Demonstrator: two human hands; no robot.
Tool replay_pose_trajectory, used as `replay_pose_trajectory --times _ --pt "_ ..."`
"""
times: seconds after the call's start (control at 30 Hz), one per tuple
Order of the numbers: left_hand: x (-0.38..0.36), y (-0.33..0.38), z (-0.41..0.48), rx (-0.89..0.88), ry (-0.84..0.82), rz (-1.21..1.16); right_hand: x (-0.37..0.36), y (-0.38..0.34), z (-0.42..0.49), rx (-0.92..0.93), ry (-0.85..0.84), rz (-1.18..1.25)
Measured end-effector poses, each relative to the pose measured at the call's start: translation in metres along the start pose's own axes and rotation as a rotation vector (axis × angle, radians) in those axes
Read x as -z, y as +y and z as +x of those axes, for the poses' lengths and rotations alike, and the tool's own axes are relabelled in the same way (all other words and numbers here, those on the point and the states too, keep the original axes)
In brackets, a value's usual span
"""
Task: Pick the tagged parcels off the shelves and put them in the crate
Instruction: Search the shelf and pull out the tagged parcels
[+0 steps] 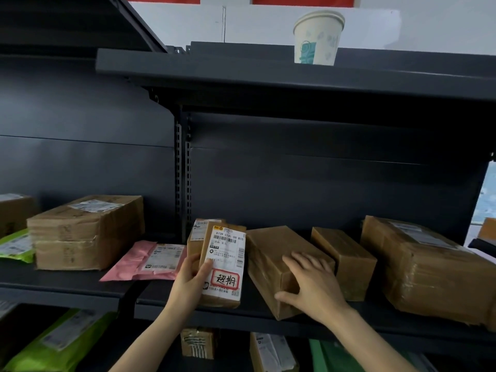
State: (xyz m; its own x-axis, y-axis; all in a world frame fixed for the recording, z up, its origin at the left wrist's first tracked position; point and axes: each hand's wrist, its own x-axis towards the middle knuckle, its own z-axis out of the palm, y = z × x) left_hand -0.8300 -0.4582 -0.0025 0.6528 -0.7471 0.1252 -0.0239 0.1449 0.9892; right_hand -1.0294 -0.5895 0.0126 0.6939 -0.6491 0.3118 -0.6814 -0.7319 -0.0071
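You are gripping the tagged parcel with your left hand, thumb lying across the printed label and fingers wrapping round its left edge. It is standing upright near the front lip of the shelf, just beside a plain brown box. The red-bordered tag with handwriting is showing low on the label, right by your thumb. Your right hand is resting spread on that brown box, fingers lying flat over its top and thumb touching its front face, seemingly steadying it while you are working the parcel free. The parcel is looking like a small, stiff cardboard carton bound in glossy tape, so it is probably going to feel light but a little slick. Taking it across the narrow sides, as you are doing, is likely giving the surest hold; pinching the paper label could be risking a peel. A second small carton is standing close behind it. The crate is not showing in this view.
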Motion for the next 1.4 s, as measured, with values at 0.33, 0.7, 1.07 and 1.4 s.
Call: replay_pose_trajectory --times 0.33,0.7,1.07,1.4 --pt "-0.004 -0.005 -0.003 0.003 -0.013 0.026 -0.001 -0.009 -0.030 -0.053 0.095 -0.051" --pt "-0.012 -0.008 -0.009 0.018 -0.022 0.023 -0.042 -0.012 -0.037 0.230 0.185 -0.226" --pt "-0.015 -0.005 -0.015 0.038 -0.034 -0.012 0.000 0.006 -0.012 -0.189 0.467 0.194" --pt "-0.025 -0.006 -0.014 0.064 -0.032 0.016 0.008 0.006 -0.005 -0.472 0.283 0.330"
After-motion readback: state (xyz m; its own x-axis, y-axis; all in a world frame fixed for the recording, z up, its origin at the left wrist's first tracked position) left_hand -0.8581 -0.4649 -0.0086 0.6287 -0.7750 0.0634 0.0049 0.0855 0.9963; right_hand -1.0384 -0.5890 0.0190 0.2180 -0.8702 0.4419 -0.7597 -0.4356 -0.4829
